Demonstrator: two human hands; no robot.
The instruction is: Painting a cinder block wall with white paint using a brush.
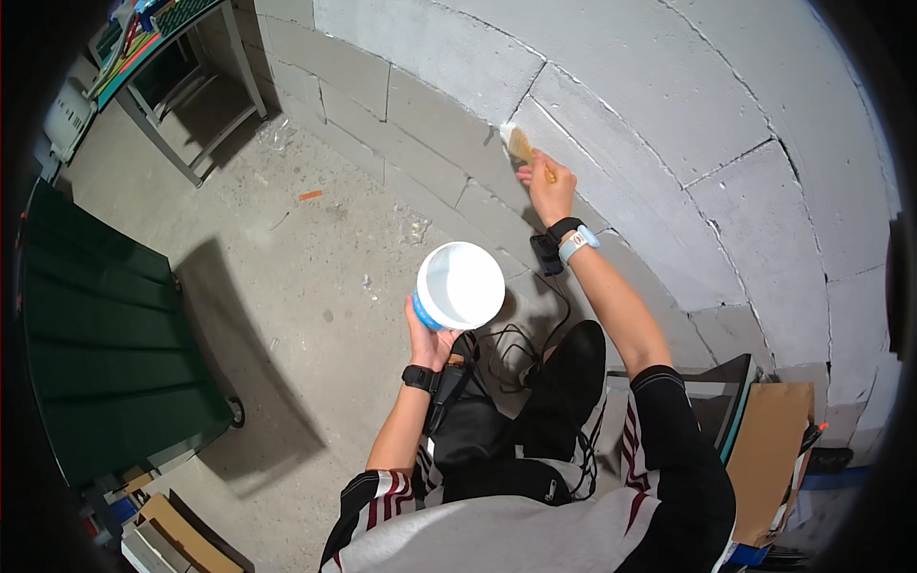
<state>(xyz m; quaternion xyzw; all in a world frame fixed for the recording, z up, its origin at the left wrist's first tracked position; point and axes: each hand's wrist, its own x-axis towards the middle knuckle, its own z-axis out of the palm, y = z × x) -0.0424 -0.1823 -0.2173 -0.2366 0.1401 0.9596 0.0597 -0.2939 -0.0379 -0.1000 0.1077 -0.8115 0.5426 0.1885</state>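
I have the wooden-handled paintbrush (520, 144) up against the pale block wall (659, 115), its bristles white at the tip and set by a joint between blocks. The right hand (551, 186) is closed around its handle, fingers curled in, with nothing else in its grasp that I can see. Nearer the lap, I see the left hand (431, 341) partly open, cupping a white plastic tub (490, 288) with a blue patch from its lower left side; I cannot tell how the fingers lie beneath. The tub tilts a little, its white inside facing my camera. Around the knees I make out thin black cables (516, 333). Farther out, a dark green wheeled bin (105, 334) stands at the left, a metal-legged table (229, 57) at the upper left, and brown cardboard (769, 458) at the lower right.
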